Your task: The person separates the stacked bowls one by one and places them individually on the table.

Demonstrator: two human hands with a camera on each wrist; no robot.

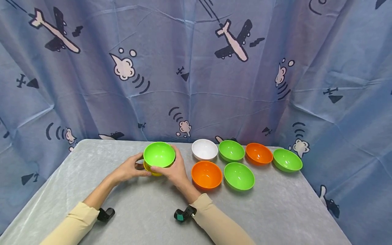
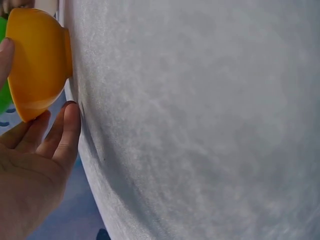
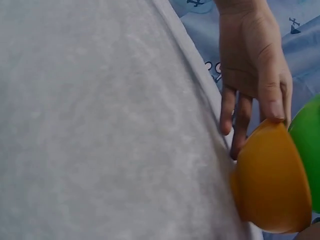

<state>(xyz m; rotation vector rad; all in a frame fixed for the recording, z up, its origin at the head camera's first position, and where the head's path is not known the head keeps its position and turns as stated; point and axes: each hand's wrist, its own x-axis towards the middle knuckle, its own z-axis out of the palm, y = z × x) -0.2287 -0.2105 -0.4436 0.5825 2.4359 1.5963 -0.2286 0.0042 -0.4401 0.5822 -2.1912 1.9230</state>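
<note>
Towards the left of the table my right hand [image 1: 176,171] holds a light green bowl [image 1: 159,154] by its rim, thumb at the near side. Just beneath it stands a yellow bowl [image 2: 37,60], its foot at the tabletop. My left hand [image 1: 130,167] grips this yellow bowl from the left, with the thumb [image 3: 272,102] at its rim. The green bowl overlaps the yellow one; whether they touch, I cannot tell. In the right wrist view the left hand [image 3: 252,60] shows, while little of the right hand is seen.
Right of my hands, a back row has a white bowl [image 1: 204,149], a green bowl [image 1: 231,150], an orange bowl [image 1: 259,153] and another green bowl [image 1: 287,160]. In front stand an orange bowl [image 1: 206,175] and a green bowl [image 1: 239,176]. A patterned curtain [image 1: 196,75] hangs behind the grey-covered table [image 1: 147,217].
</note>
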